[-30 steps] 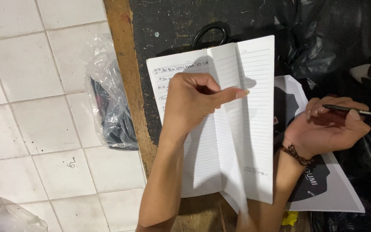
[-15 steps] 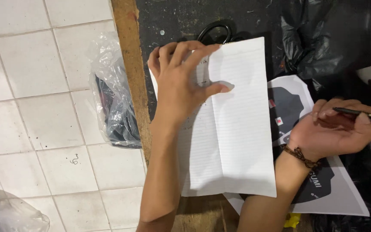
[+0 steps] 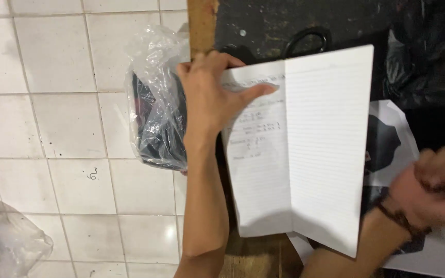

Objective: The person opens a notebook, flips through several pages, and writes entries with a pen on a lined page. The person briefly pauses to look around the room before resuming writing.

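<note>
Left hand (image 3: 209, 100) now off notebook's (image 3: 305, 149) centre

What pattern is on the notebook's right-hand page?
The right-hand page is white with fine horizontal ruled lines and no writing, seen in the head view.

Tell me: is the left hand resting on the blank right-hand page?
No: the left hand lies on the notebook's written left page, by its outer edge.
</note>
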